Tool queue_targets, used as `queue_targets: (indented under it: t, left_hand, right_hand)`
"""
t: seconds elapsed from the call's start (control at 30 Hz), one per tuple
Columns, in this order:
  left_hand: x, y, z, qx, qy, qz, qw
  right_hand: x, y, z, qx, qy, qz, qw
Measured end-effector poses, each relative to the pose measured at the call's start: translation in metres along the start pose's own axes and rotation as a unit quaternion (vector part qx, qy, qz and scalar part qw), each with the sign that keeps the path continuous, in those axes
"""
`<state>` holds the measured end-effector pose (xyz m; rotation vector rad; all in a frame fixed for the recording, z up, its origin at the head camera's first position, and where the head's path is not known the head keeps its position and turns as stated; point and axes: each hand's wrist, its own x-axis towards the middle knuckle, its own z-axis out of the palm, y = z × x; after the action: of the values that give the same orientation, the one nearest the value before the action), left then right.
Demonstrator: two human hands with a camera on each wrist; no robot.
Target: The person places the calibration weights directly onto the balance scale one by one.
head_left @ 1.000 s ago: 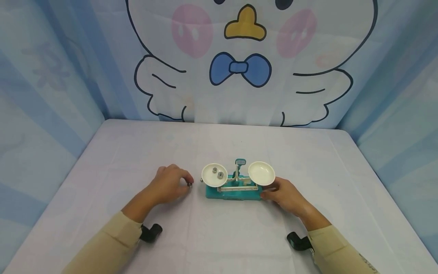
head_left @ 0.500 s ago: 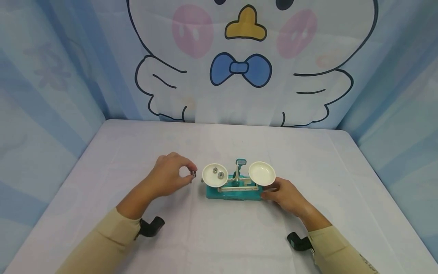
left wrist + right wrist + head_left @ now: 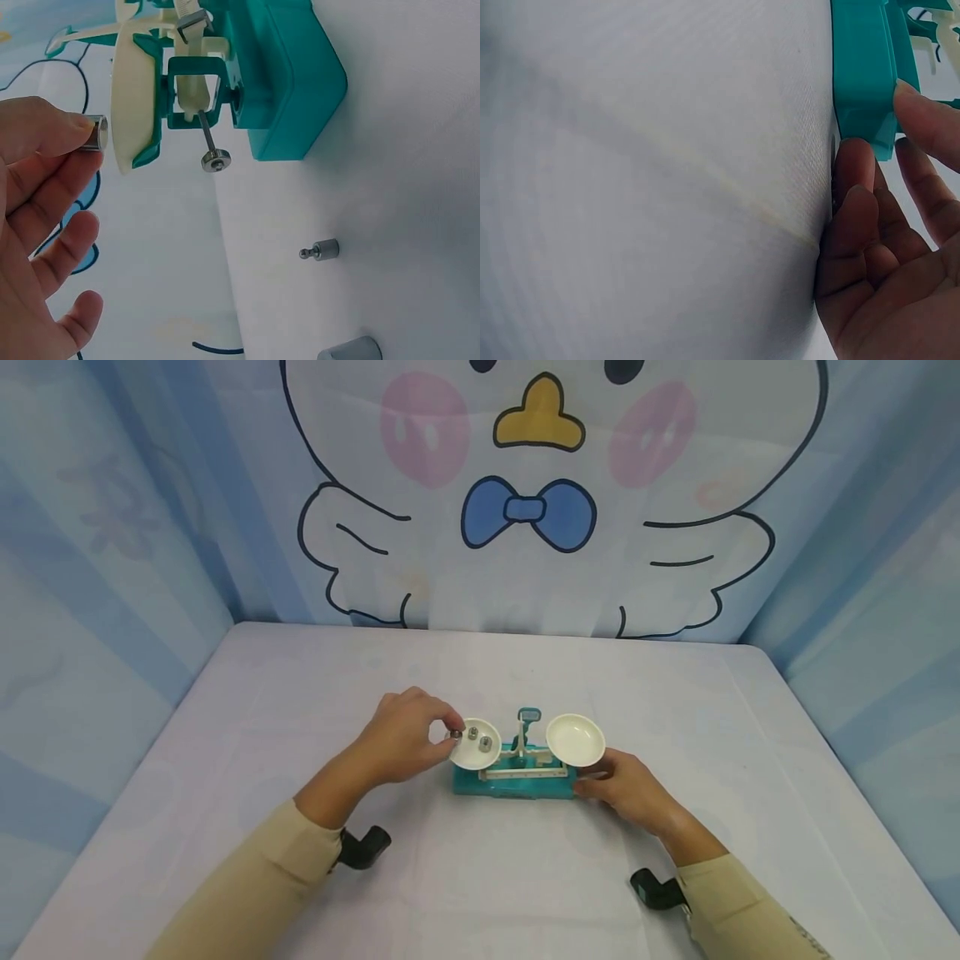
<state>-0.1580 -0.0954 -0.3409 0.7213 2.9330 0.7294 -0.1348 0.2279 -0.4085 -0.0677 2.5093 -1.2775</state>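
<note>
A small teal balance scale (image 3: 513, 787) with two white pans stands on the table. My left hand (image 3: 401, 739) pinches a small metal weight (image 3: 97, 133) between thumb and index finger, right at the left pan's outer edge. Two metal weights (image 3: 485, 743) sit in that left pan (image 3: 472, 762). Nothing lies in the right pan (image 3: 576, 741). With thumb in front and fingers curled at the corner, my right hand (image 3: 633, 792) holds the right end of the teal base (image 3: 864, 67).
In the left wrist view, a small knobbed weight (image 3: 322, 250) and a larger grey cylinder (image 3: 352, 350) are on the white tabletop (image 3: 510, 877). A patterned curtain (image 3: 525, 585) hangs behind the table. Black wrist cameras (image 3: 365, 847) sit at both cuffs.
My left hand has risen from beside the scale and moved right with the weight to the left pan. My right hand has stayed on the base.
</note>
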Motion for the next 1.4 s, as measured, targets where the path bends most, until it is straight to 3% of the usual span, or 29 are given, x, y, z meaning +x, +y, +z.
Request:
queue_targets:
  t: [0.37,1.03,1.23,1.4]
  left_hand:
    - [0.008,0.002,0.010,0.018,-0.005,-0.004,0.9998]
    - [0.008,0.001,0.009,0.014,-0.004,-0.005,0.9999]
    - [0.005,-0.010,0.001,-0.028,0.013,-0.027,0.9992]
    - [0.001,-0.026,0.000,-0.039,0.007,-0.055,0.9977]
  right_hand:
    - [-0.001,0.000,0.000,0.005,0.000,-0.001,1.0000]
    - [0.000,-0.001,0.000,0.008,-0.002,-0.002,1.0000]
    - [0.000,0.000,-0.001,0.007,-0.005,-0.010,0.9999]
    - [0.000,0.000,-0.001,0.005,-0.006,-0.013,0.9999]
